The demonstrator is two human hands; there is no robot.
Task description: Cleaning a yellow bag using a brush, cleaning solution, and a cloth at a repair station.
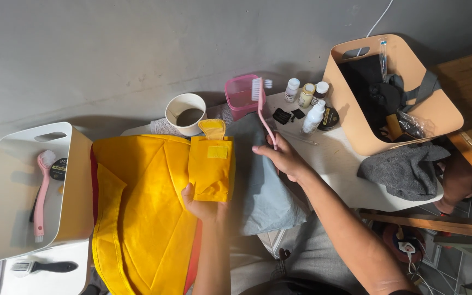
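Left hand [203,205] near centre, fingers curled in a grip — forearm rising straight from the near edge, right hand [282,157] farther right, fingers pinched shut — forearm angled from near right

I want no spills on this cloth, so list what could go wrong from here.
1. The right hand holds the pink brush with its head beside the cup of dark liquid; a stray swing could tip it onto the yellow bag.
2. The small bottles stand close behind the brush handle and might get knocked over.
3. The left hand holds the yellow pouch only by its bottom edge; it may slip.
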